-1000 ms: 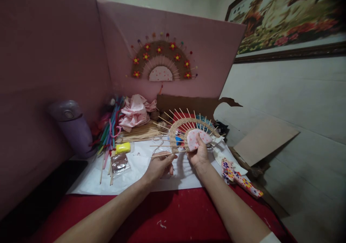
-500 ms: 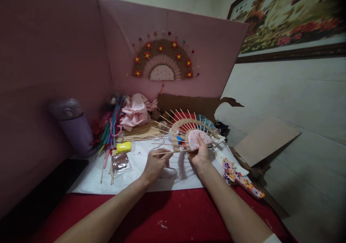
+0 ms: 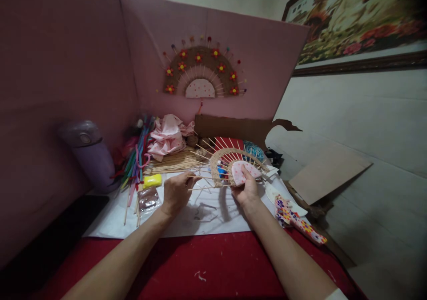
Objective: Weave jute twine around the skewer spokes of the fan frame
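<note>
A fan-shaped frame of thin wooden sticks carries a woven band of brown twine and a half-round centre of pink dotted fabric. My right hand grips this fan by its centre, thumb on the fabric and fingers behind. Left of the fan, my left hand is closed in a pinch beside the tips of its lowest sticks. What those fingers pinch is too small to make out. Behind the fan's sticks lies a ball of twine.
A finished flowered fan hangs on the pink board. Bamboo sticks, pink cloth, pipe cleaners, a yellow packet and a purple bottle stand left and behind. Flower-patterned strips lie right.
My left hand has moved left and slightly up, away from the lowest stick it was touching. My right hand and the fan have stayed nearly in place.
</note>
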Demonstrator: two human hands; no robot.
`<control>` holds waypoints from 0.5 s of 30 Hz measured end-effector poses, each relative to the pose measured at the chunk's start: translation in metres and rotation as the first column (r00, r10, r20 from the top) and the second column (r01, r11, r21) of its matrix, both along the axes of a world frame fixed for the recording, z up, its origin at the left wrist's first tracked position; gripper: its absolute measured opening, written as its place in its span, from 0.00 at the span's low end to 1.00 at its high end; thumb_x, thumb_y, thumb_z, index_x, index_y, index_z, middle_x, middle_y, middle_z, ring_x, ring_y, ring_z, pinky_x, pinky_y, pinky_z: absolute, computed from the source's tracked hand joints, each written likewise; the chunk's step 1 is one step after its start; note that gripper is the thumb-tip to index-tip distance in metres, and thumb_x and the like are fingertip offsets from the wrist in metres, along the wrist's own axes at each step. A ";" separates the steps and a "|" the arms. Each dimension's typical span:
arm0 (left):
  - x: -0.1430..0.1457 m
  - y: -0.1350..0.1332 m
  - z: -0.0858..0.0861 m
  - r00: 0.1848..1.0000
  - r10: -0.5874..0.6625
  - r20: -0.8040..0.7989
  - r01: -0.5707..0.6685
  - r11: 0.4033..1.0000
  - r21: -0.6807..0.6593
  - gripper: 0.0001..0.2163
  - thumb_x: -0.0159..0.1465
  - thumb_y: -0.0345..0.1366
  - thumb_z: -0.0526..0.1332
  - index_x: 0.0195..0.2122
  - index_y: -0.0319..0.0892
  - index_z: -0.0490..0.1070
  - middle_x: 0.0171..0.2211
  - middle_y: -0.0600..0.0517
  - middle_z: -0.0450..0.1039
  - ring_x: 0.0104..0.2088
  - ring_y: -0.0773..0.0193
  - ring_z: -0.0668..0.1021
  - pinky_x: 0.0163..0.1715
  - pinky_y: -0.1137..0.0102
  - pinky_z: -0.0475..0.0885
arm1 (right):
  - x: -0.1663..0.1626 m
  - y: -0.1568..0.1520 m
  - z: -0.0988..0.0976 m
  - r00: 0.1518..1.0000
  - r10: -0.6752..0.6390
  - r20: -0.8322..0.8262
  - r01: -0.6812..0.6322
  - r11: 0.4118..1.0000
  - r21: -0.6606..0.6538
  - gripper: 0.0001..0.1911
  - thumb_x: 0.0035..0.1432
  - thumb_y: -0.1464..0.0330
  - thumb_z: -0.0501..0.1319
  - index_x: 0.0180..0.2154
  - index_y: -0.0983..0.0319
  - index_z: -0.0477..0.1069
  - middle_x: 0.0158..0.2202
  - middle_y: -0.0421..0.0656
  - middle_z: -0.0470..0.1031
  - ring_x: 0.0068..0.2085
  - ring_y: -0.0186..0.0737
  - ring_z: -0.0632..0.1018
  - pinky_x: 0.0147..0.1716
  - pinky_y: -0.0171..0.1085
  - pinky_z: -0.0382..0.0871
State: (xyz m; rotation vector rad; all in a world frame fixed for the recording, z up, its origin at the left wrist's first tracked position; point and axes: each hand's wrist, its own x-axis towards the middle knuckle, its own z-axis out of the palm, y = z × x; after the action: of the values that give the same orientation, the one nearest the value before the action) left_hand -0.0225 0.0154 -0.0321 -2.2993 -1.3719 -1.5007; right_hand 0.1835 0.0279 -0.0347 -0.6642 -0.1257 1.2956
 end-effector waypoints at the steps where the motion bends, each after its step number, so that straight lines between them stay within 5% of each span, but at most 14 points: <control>1: -0.002 0.001 0.001 1.000 0.025 -0.009 -0.025 0.999 0.021 0.11 0.58 0.42 0.59 0.26 0.40 0.73 0.21 0.51 0.74 0.22 0.67 0.73 0.23 0.74 0.59 | 0.000 0.000 0.000 1.000 -0.008 0.000 0.008 1.000 -0.004 0.08 0.51 0.72 0.60 0.36 0.64 0.70 0.27 0.41 0.77 0.26 0.37 0.77 0.24 0.36 0.74; 15: -0.017 0.002 0.021 0.992 0.126 -0.024 -0.125 0.991 0.046 0.12 0.60 0.43 0.55 0.26 0.40 0.69 0.20 0.52 0.69 0.22 0.68 0.69 0.25 0.74 0.58 | 0.004 -0.001 0.008 1.000 -0.020 0.018 0.022 0.995 -0.096 0.04 0.51 0.74 0.59 0.32 0.65 0.69 0.23 0.39 0.76 0.22 0.33 0.76 0.20 0.30 0.71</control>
State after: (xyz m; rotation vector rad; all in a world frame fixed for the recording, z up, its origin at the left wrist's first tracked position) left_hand -0.0392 0.0178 -0.0112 -2.1549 -1.4320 -1.4428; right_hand 0.1874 0.0266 -0.0269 -0.7572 -0.0700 1.2824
